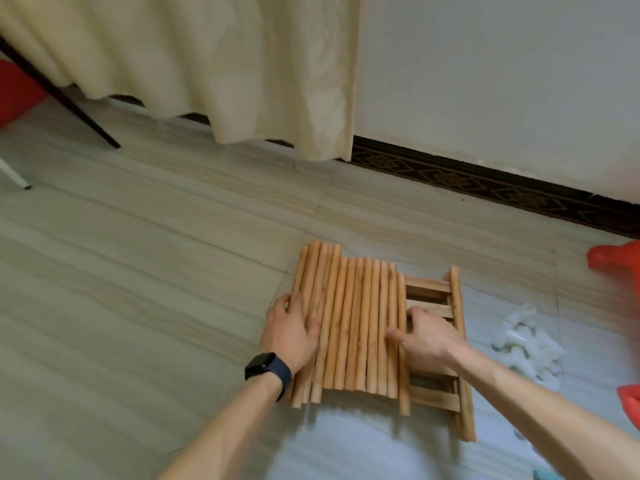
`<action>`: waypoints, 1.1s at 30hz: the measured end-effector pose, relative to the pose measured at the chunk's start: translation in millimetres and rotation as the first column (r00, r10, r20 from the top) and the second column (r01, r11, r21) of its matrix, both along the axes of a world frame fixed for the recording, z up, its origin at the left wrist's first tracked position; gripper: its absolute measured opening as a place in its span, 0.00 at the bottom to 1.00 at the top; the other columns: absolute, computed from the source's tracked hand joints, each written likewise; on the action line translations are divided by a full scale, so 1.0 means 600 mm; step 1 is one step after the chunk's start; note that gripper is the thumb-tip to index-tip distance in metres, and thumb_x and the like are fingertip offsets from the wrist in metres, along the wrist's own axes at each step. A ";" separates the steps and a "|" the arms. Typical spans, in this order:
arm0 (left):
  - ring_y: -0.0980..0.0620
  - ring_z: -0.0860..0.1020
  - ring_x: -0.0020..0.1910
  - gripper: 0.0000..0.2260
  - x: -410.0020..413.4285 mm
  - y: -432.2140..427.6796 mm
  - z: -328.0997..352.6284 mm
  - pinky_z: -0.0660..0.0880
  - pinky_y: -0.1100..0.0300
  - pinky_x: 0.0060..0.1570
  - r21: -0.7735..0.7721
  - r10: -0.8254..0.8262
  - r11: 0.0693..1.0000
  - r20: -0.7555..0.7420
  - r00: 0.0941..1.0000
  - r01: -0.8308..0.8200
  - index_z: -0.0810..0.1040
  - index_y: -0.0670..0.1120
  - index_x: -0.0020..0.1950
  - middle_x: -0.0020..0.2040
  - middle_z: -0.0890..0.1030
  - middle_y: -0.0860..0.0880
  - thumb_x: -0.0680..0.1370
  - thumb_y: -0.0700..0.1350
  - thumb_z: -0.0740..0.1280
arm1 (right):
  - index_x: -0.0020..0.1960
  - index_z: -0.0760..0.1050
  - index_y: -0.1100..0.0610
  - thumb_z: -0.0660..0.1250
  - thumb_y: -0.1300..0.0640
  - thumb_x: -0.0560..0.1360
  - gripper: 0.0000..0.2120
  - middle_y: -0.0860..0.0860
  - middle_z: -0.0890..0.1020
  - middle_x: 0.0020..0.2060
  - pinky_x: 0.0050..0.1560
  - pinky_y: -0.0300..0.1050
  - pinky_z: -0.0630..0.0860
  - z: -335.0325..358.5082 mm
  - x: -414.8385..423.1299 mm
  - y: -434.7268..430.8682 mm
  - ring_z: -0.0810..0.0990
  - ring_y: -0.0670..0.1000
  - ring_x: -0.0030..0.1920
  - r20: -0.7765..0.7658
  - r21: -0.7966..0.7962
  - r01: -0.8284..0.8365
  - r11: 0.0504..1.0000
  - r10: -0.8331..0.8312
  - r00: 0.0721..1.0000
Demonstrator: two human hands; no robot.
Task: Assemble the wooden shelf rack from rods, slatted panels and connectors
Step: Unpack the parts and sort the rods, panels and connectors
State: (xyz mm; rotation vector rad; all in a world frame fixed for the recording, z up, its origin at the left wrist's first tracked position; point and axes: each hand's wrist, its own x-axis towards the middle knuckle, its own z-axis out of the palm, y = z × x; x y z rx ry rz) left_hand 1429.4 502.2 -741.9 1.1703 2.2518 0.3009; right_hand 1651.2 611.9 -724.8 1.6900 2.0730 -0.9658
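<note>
On the pale tiled floor (156,271), a little right of centre: a row of round wooden rods (356,323) lies side by side, touching, long axes running away from the camera. The rods rest on top of a slatted panel (429,291). Only the panel's right part shows past the last rod, with cross slats and one long side rail. Far ends of the rods are uneven, those on the left reaching further out. Left hand (294,332): palm down on the leftmost rods, fingers stretched along them, grip released, pressing flat. A dark wristwatch (265,368) sits on that wrist. Right hand (429,336): at the right edge of the row, thumb lying across the outer rods, fingers bent down at the boundary between the last rod and the exposed slats. Cannot tell whether this grip clasps a rod or only rests there. White plastic connectors (526,344) lie in a loose heap on the floor just right of the panel, apart from both hands; frame is blurred there. Red plastic stool (616,261) at the right edge, beyond the connectors; a second red plastic piece (632,403) lower down on the same edge. Background: cream curtain (207,64) hanging to just above the floor, white wall (502,81) with a dark patterned skirting (485,181). Far left: a red object (17,91), a slanted black leg (69,98) and a white leg (15,176).
</note>
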 end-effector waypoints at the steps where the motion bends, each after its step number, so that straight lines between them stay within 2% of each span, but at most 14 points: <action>1: 0.45 0.64 0.73 0.26 0.002 0.002 -0.001 0.70 0.52 0.65 0.016 0.029 0.999 -0.012 1.000 -0.029 0.62 0.49 0.78 0.76 0.62 0.45 0.82 0.56 0.60 | 0.68 0.72 0.54 0.66 0.39 0.78 0.25 0.51 0.80 0.62 0.60 0.47 0.78 -0.003 -0.006 0.002 0.80 0.51 0.60 -0.017 -0.012 0.045 0.999 -0.046 0.999; 5: 0.45 0.67 0.67 0.26 -0.002 0.017 0.000 0.72 0.53 0.59 -0.006 0.124 0.992 0.025 0.992 -0.123 0.68 0.49 0.74 0.69 0.65 0.45 0.78 0.55 0.67 | 0.63 0.73 0.56 0.70 0.45 0.77 0.20 0.49 0.81 0.54 0.55 0.48 0.79 -0.016 -0.026 -0.009 0.81 0.50 0.54 -0.131 -0.007 0.278 0.961 -0.276 0.952; 9: 0.44 0.69 0.64 0.25 -0.011 0.031 0.006 0.74 0.53 0.50 -0.070 0.126 0.990 0.018 0.992 -0.124 0.70 0.48 0.69 0.66 0.67 0.44 0.76 0.56 0.69 | 0.63 0.70 0.55 0.72 0.51 0.77 0.19 0.48 0.80 0.52 0.57 0.52 0.79 -0.030 -0.033 -0.043 0.81 0.50 0.52 -0.306 -0.042 0.509 0.859 -0.496 0.812; 14: 0.44 0.70 0.62 0.17 0.014 0.025 0.011 0.72 0.55 0.48 -0.061 0.022 0.998 -0.055 0.998 -0.025 0.72 0.45 0.66 0.66 0.65 0.44 0.80 0.50 0.65 | 0.60 0.71 0.52 0.72 0.54 0.77 0.15 0.43 0.78 0.47 0.50 0.44 0.76 -0.033 -0.042 -0.050 0.78 0.43 0.46 -0.380 -0.023 0.531 0.847 -0.498 0.780; 18: 0.43 0.72 0.62 0.16 0.026 0.023 0.011 0.74 0.53 0.49 -0.037 0.029 0.999 -0.082 0.996 -0.032 0.71 0.45 0.67 0.67 0.67 0.43 0.81 0.48 0.63 | 0.62 0.75 0.55 0.72 0.55 0.76 0.16 0.47 0.81 0.51 0.59 0.53 0.79 -0.040 -0.035 -0.046 0.81 0.48 0.50 -0.389 -0.064 0.592 0.803 -0.566 0.727; 20: 0.43 0.72 0.63 0.17 0.026 0.028 0.009 0.75 0.52 0.51 -0.028 0.052 0.998 -0.035 0.998 -0.053 0.71 0.45 0.69 0.67 0.69 0.44 0.81 0.49 0.63 | 0.64 0.75 0.55 0.72 0.56 0.77 0.17 0.48 0.82 0.51 0.60 0.55 0.79 -0.042 -0.028 -0.043 0.82 0.50 0.52 -0.388 -0.091 0.622 0.778 -0.603 0.697; 23: 0.41 0.71 0.65 0.24 0.032 0.037 0.007 0.73 0.50 0.57 -0.039 0.164 0.986 0.112 0.980 -0.161 0.67 0.45 0.73 0.67 0.72 0.43 0.79 0.51 0.66 | 0.63 0.76 0.56 0.72 0.55 0.76 0.16 0.49 0.83 0.50 0.57 0.52 0.80 -0.043 -0.016 -0.041 0.83 0.49 0.50 -0.386 -0.121 0.655 0.746 -0.644 0.661; 27: 0.41 0.66 0.67 0.24 0.046 0.047 0.007 0.71 0.51 0.57 -0.040 0.204 0.979 0.053 0.978 -0.202 0.67 0.44 0.72 0.69 0.66 0.41 0.78 0.50 0.67 | 0.59 0.75 0.52 0.75 0.51 0.74 0.16 0.47 0.82 0.48 0.58 0.54 0.79 -0.038 -0.010 -0.038 0.82 0.49 0.50 -0.325 -0.133 0.615 0.777 -0.621 0.714; 30: 0.41 0.68 0.67 0.25 0.040 0.050 0.004 0.71 0.47 0.59 -0.062 0.192 0.979 -0.014 0.981 -0.193 0.66 0.46 0.73 0.68 0.70 0.41 0.78 0.50 0.66 | 0.58 0.72 0.52 0.75 0.52 0.73 0.17 0.47 0.81 0.48 0.57 0.53 0.79 -0.029 -0.016 -0.036 0.82 0.49 0.50 -0.294 -0.147 0.563 0.813 -0.579 0.760; 33: 0.41 0.73 0.62 0.24 0.026 0.058 0.005 0.75 0.48 0.54 -0.080 0.220 0.973 0.059 0.974 -0.215 0.68 0.48 0.73 0.63 0.73 0.41 0.78 0.48 0.67 | 0.58 0.70 0.52 0.75 0.53 0.73 0.19 0.48 0.80 0.51 0.58 0.54 0.79 -0.030 -0.021 -0.035 0.82 0.51 0.52 -0.276 -0.132 0.522 0.843 -0.537 0.797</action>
